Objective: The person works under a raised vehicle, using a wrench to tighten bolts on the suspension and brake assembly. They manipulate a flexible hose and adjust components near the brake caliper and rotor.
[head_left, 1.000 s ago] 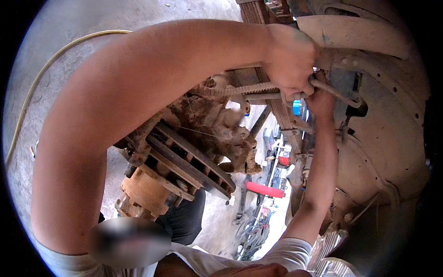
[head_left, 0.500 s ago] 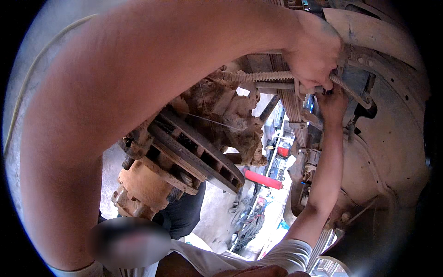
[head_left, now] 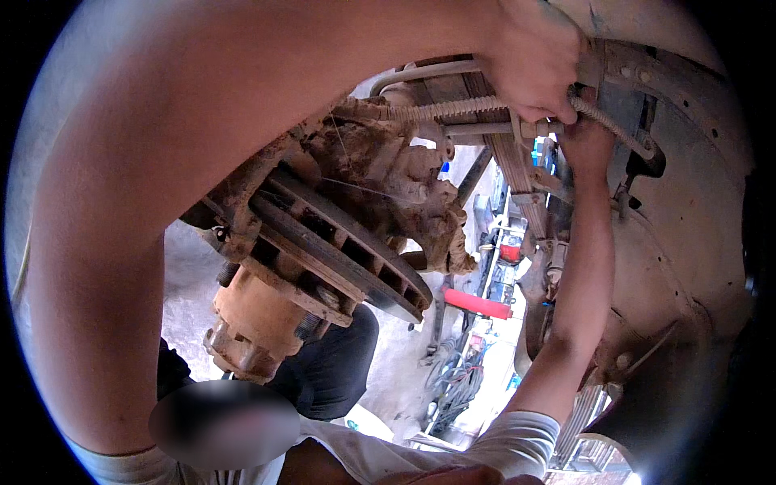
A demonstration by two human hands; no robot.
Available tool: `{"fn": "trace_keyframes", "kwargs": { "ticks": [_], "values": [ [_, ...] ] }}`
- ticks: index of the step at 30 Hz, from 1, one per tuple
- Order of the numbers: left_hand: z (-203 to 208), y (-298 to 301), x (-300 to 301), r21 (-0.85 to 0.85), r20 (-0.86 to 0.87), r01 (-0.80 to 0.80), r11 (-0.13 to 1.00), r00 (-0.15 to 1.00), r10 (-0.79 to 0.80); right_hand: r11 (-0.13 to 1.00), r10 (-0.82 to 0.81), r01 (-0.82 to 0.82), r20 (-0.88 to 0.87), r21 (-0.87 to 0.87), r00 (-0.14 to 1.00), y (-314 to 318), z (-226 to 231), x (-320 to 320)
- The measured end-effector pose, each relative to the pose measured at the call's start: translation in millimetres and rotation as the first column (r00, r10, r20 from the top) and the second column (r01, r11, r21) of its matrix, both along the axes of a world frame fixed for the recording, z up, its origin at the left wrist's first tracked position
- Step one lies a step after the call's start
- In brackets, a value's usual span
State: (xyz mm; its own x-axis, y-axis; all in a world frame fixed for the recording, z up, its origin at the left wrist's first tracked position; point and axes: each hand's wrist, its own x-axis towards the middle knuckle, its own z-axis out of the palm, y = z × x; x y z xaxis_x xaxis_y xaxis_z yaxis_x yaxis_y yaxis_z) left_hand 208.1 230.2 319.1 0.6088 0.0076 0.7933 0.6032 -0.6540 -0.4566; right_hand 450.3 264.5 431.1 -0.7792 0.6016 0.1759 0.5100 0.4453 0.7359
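My left hand is closed where a ribbed hose passes behind its fingers; the hose comes out again on its right. Just below and to the right, my right hand reaches up from beneath with bent fingers, close against the left fingertips. Whatever the right fingers grip is hidden behind the hose and the left hand. A thin metal rod with a fitting at its end runs just under the left hand. Beside it stands a stack of leaf springs.
A dusty vented brake disc and its hub jut out below my left arm, beside a rusty axle casting. The wheel-arch panel curves along the right. Farther down lie a red cylinder and coiled cables.
The view has shifted, so both hands sit higher in the picture. They stay together at the hose, with the left hand's closed posture much the same.
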Motion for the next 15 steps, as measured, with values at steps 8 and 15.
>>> {"fn": "trace_keyframes", "kwargs": {
  "ticks": [8,15],
  "values": [
    [-6.8,4.3,9.5,0.007,0.09,0.15,0.989,0.985,-0.15,0.999,-0.025,0.023,-0.088,-0.027,0.996,-3.8,-3.4,15.6],
    [-8.6,4.2,7.0,0.07,0.056,0.087,0.994,0.994,-0.091,0.992,0.09,-0.097,-0.098,-0.077,0.991,-6.5,-5.1,30.7]
  ]
}}
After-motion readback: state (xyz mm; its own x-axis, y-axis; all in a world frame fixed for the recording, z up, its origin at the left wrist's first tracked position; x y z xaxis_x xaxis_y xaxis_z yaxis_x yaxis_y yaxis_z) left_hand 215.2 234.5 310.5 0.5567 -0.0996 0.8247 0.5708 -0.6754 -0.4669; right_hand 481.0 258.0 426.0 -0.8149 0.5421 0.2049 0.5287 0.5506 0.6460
